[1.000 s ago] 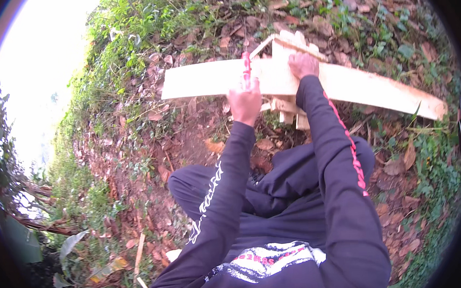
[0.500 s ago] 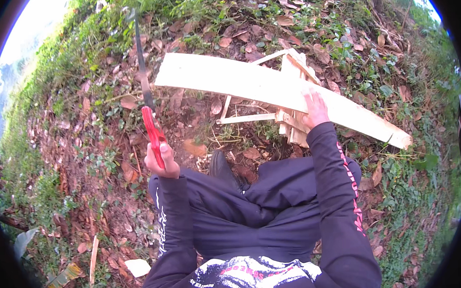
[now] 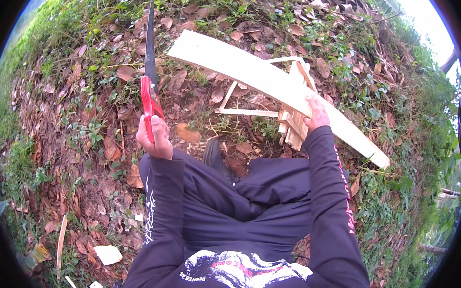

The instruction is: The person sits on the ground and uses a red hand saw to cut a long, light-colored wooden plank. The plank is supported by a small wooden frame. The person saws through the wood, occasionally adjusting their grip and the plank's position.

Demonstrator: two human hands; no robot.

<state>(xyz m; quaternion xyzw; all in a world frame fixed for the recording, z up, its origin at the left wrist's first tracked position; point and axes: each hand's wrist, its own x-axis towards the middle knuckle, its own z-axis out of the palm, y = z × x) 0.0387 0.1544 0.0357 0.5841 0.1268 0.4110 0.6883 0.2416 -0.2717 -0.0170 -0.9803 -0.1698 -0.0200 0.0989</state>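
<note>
My left hand (image 3: pixel 156 138) is closed around the red handle of a hand saw (image 3: pixel 151 65). The dark, narrow blade points away from me, to the left of the board and apart from it. A long pale wooden board (image 3: pixel 242 69) lies slantwise across a small rough wooden frame (image 3: pixel 295 137), its far left end higher in the view and its right end nearer me. My right hand (image 3: pixel 317 114) grips the board's near edge, fingers on top and thumb by the edge. The board hides much of the frame below.
My dark-trousered legs (image 3: pixel 273 183) are folded close to the frame, with a dark shoe (image 3: pixel 215 157) showing. Dry leaves and low green plants cover the ground. Thin wood strips (image 3: pixel 62 241) and a pale flat scrap (image 3: pixel 108 255) lie at the lower left.
The board has swung clockwise, its left end moving farther away and its right end nearer me. The saw has come up and turned slightly right. Both hands keep their holds.
</note>
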